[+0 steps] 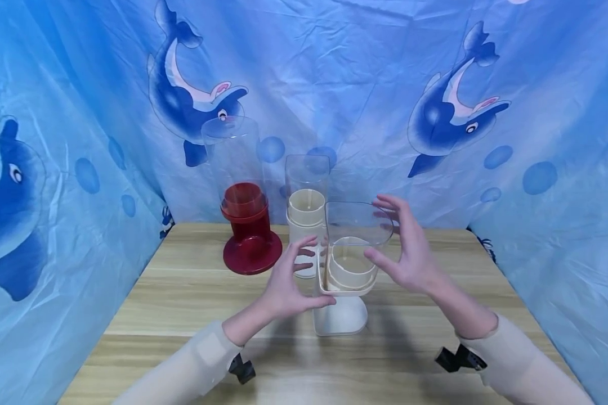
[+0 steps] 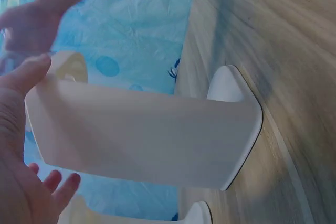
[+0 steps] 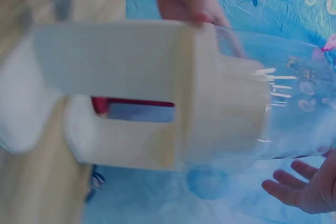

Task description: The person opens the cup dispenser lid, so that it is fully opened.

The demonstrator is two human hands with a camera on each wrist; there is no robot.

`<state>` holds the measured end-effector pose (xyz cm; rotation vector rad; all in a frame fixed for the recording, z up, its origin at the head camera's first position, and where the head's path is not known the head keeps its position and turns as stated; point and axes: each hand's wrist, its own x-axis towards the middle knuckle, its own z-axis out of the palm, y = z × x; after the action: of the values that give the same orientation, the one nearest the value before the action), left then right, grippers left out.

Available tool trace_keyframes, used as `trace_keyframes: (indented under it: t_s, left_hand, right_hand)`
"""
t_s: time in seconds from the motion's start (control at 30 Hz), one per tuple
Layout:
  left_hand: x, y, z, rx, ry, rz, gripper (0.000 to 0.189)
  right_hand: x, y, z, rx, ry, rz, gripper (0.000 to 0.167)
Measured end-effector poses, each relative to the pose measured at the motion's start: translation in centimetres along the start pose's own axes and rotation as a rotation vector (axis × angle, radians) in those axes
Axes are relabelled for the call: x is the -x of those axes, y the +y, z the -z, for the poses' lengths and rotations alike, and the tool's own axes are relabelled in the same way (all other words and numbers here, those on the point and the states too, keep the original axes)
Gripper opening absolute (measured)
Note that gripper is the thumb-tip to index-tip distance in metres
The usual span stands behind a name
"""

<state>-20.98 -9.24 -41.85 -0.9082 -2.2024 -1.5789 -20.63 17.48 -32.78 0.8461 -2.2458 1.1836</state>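
In the head view, a white stand [image 1: 340,316] with a clear, open-topped container [image 1: 360,219] rests upright on the table. Inside the container's lower part sits a cream ring [image 1: 353,264]. My left hand [image 1: 290,284] is at the left side of the stand's collar, fingers spread. Its thumb touches the stand's edge in the left wrist view [image 2: 26,77], while the other fingers look apart from the stand. Around the container's right side, my right hand [image 1: 410,253] is spread with thumb in front. The right wrist view shows its fingers [image 3: 286,188] apart from the clear wall.
Behind stands a second white stand with a clear container [image 1: 306,169]. To its left is a red stand [image 1: 252,247] carrying a tall clear cylinder [image 1: 233,152]. A blue dolphin-print curtain [image 1: 334,84] surrounds the wooden table [image 1: 182,315] at the back and sides.
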Motion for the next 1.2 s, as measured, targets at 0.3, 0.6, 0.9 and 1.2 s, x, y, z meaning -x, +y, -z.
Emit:
trace_keyframes:
  t_s: [0.3, 0.6, 0.9, 1.2]
  left_hand:
    - [-1.1, -1.7, 0.2, 0.150, -0.127, 0.061, 0.116]
    - [-1.2, -2.2, 0.1, 0.170, -0.188, 0.186, 0.104]
    - [-1.8, -2.6, 0.0, 0.180, -0.239, 0.222, 0.088]
    - [-2.1, -2.3, -0.1, 0.205, -0.219, 0.249, 0.088]
  right_hand:
    - [-3.1, -1.7, 1.7, 0.127, -0.260, 0.045, 0.084]
    - [-3.1, -2.4, 1.7, 0.135, -0.342, -0.016, 0.090]
    - [-3.2, -2.6, 1.7, 0.171, -0.345, -0.008, 0.091]
    - [-3.1, -3.0, 1.8, 0.174, -0.319, -0.019, 0.091]
